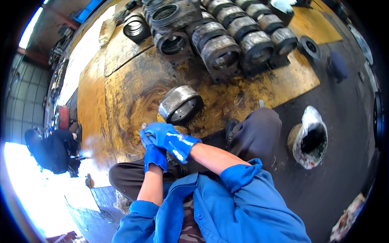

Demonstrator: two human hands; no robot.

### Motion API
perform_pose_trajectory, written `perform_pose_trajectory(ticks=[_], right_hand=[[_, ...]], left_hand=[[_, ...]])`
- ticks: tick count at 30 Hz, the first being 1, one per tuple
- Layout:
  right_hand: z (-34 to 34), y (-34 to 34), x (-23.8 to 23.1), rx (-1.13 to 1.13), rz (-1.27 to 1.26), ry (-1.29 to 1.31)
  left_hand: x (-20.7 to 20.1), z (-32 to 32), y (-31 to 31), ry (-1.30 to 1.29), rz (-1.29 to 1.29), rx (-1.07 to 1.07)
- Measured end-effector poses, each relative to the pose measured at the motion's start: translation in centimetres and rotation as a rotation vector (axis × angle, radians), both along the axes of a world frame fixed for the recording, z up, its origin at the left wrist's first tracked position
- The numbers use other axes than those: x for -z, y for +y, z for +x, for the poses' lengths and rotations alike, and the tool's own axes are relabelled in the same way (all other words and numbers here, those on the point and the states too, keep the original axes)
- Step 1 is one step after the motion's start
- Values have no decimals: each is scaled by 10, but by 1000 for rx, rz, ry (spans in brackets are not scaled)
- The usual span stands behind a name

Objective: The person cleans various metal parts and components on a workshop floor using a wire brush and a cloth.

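On my feed both hands wear blue rubber gloves, brought together in front of the lap. The right hand (pixel 161 134) lies over the left hand (pixel 146 140), its fingers partly curled — the space between the palms is hidden, so I cannot tell whether either has hold of anything. The left is half covered, and I cannot make out how far its fingers are bent. A greyish patch shows at the fingertips, too small for me to identify.

Just ahead of the hands and a little to their right, the thick-walled steel ring (pixel 172 100) rests on stained yellow-brown boards (pixel 117 97), its open bore turned back toward the right knee (pixel 261 123). The right glove comes close to its near edge; I cannot tell whether they touch.

Farther ahead and right of the hands I see rows of flat-based cylindrical metal housings (pixel 219 48), packed close together. Ahead and slightly left of the hands stands a single ridged-bore housing (pixel 139 37). Well to the right of the hands sits a bucket with a plastic liner (pixel 298 148) — its inside dark — and, farther ahead on that side, a flat dark disc (pixel 304 43) with a central hole
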State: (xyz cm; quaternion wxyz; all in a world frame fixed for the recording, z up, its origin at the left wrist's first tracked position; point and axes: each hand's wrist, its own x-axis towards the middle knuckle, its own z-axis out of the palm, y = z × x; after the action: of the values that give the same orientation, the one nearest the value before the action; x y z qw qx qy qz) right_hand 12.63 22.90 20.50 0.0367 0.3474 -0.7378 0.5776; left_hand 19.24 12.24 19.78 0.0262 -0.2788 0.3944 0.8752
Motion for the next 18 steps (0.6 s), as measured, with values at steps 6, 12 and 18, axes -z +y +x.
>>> perform_pose_trajectory(ticks=[6,12,18], right_hand=[[31,-8,-43,187,28,154],[-12,18,-52,442,-156,-301],[-126,112,14,652,-972,-527]], left_hand=[[-27,-8,-29,141,19,26],[-69,-52,17,223,-3,123],[-52,-102,74,388,-1336,399]])
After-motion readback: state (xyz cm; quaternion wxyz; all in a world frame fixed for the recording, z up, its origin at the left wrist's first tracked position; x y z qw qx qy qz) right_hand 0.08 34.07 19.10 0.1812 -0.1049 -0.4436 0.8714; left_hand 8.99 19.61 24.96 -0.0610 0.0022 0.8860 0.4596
